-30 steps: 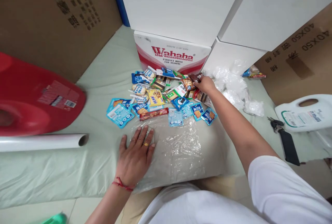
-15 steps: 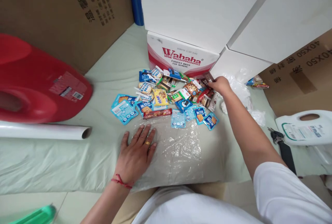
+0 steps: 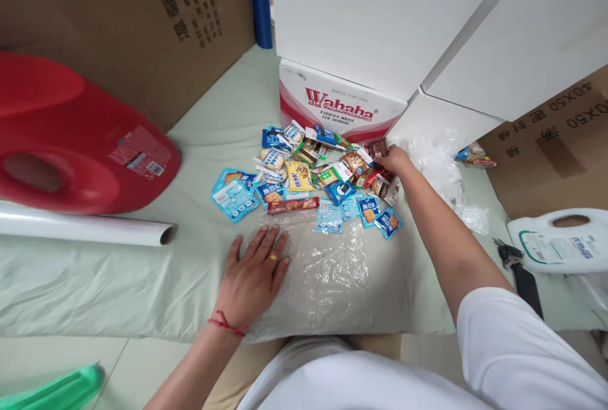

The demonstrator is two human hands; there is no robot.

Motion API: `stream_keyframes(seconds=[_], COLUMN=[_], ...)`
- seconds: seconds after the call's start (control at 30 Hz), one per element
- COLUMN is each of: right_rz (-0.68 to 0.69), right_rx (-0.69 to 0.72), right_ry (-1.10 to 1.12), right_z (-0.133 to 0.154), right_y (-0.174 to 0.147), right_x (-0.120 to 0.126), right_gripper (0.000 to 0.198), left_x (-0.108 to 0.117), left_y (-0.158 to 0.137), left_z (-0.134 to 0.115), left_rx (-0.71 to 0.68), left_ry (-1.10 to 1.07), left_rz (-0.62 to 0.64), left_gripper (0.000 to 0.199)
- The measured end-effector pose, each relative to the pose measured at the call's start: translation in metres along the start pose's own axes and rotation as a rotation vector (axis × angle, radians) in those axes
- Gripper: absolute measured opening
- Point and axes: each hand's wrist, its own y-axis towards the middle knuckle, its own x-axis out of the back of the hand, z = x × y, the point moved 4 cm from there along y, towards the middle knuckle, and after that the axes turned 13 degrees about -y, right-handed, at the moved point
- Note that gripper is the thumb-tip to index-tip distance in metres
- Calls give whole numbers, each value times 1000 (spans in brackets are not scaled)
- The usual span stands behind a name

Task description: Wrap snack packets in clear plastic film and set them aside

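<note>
My left hand (image 3: 254, 270) lies flat with fingers spread on a clear plastic bag (image 3: 332, 277) at the table's front. Beyond it is a pile of wrapped snacks: a yellow cookie packet (image 3: 299, 176), a red snack bar (image 3: 293, 205), pale blue packets (image 3: 234, 199) and several others. My right hand (image 3: 396, 161) reaches to the pile's right end, its fingers closed on a brown snack packet (image 3: 379, 148). Part of that packet is hidden by the fingers. Just below the wrist, two blue biscuit packets (image 3: 388, 222) rest at the bag's far edge.
A white-and-red Wahaha carton (image 3: 339, 102) stands behind the pile. On the left are a red jug (image 3: 85, 144) and a white roll (image 3: 85, 225). Crumpled clear plastic (image 3: 439, 169), a white bottle (image 3: 560, 245) and a black-handled tool (image 3: 522, 274) lie on the right.
My right hand has shifted slightly, and the brown packet in its fingers now shows more of its face. The left hand stays flat on the bag. The whole view has shifted a little.
</note>
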Motion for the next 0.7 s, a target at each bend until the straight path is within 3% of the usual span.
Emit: stream_keyframes(seconds=[0.1, 0.3, 0.5, 0.7], right_rz=[0, -40, 36, -8], right_rx=[-7, -2, -18, -54], right_ry=[13, 1, 24, 58], right_z=[-4, 7, 7, 0], right_y=[-8, -16, 2, -17], right_x=[2, 5, 6, 6], right_gripper=[55, 82, 57, 67], left_x=[0, -1, 1, 0], left_y=[0, 1, 1, 0], left_z=[1, 1, -1, -1], left_rx=[4, 4, 21, 20], left_ry=[11, -11, -43, -15], left_rz=[4, -8, -25, -12], left_gripper=[52, 51, 49, 50])
